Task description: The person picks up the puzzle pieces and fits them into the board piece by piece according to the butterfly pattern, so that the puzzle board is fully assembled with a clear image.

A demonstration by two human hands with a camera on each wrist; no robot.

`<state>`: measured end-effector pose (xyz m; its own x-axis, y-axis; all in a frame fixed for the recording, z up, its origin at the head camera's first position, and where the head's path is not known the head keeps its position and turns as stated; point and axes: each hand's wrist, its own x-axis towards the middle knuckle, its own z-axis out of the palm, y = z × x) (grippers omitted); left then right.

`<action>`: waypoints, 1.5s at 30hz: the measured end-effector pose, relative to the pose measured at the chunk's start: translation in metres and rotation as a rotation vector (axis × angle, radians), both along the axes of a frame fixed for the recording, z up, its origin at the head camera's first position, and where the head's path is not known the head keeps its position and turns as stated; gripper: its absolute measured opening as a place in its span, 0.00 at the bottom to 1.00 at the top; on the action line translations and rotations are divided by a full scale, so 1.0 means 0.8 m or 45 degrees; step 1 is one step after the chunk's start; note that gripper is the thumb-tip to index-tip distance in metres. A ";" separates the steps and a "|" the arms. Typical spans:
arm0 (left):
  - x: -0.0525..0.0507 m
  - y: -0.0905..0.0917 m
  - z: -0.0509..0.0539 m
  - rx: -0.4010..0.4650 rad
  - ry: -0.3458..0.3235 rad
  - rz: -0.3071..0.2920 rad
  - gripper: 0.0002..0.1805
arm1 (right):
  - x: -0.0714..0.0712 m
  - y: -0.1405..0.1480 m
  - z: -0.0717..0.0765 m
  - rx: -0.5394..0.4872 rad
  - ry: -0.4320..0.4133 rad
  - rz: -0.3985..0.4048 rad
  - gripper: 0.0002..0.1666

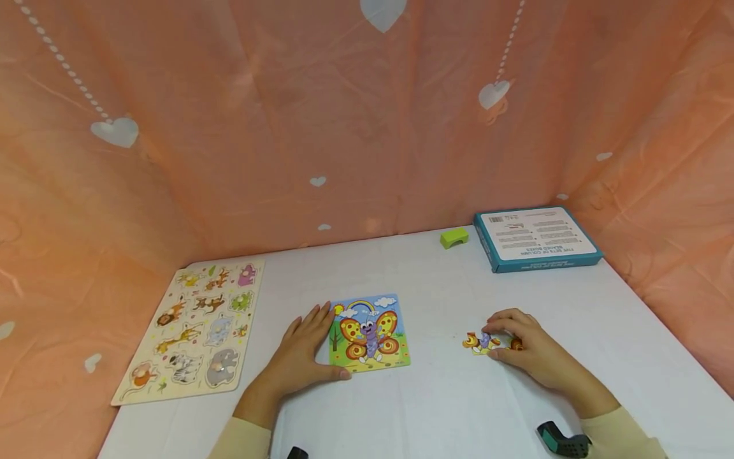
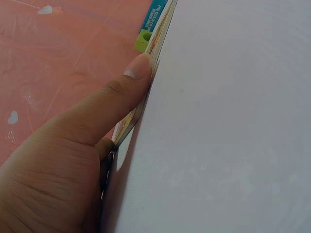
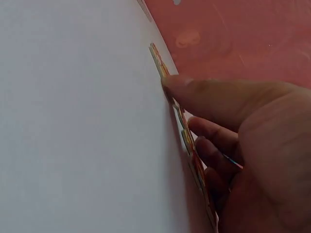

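Observation:
A square butterfly puzzle board [image 1: 370, 333] lies flat on the white table. My left hand [image 1: 304, 349] rests along its left side, fingers extended and fairly straight. The left thumb [image 2: 138, 73] touches the board's near edge. Further right, several loose butterfly-patterned puzzle pieces [image 1: 473, 343] lie close together on the table. My right hand [image 1: 530, 349] curls over them, pinching a purple-and-yellow piece [image 1: 487, 340] between thumb and fingers. In the right wrist view, the thumb [image 3: 194, 92] presses the pieces' edge. The palm and fingers partly cover the pieces.
A wooden animal puzzle board [image 1: 192, 331] lies at the left. Towards the back are a green arched block [image 1: 454, 238] and a teal-edged flat box [image 1: 539, 237]. A pink curtain [image 1: 367, 127] hangs behind the table. A dark-green device [image 1: 563, 440] sits by the right wrist.

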<state>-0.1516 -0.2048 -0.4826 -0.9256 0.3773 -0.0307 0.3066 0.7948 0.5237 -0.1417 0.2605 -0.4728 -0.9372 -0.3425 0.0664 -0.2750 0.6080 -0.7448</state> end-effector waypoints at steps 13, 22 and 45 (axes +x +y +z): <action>-0.001 -0.001 -0.002 -0.007 0.012 0.004 0.72 | 0.004 -0.013 0.004 -0.079 -0.057 -0.142 0.15; -0.001 -0.003 -0.002 0.023 0.018 -0.006 0.72 | 0.006 -0.027 0.005 -0.423 -0.042 -0.223 0.12; -0.001 -0.002 -0.003 0.022 0.011 -0.005 0.72 | 0.013 -0.097 -0.010 -0.848 -0.448 0.048 0.12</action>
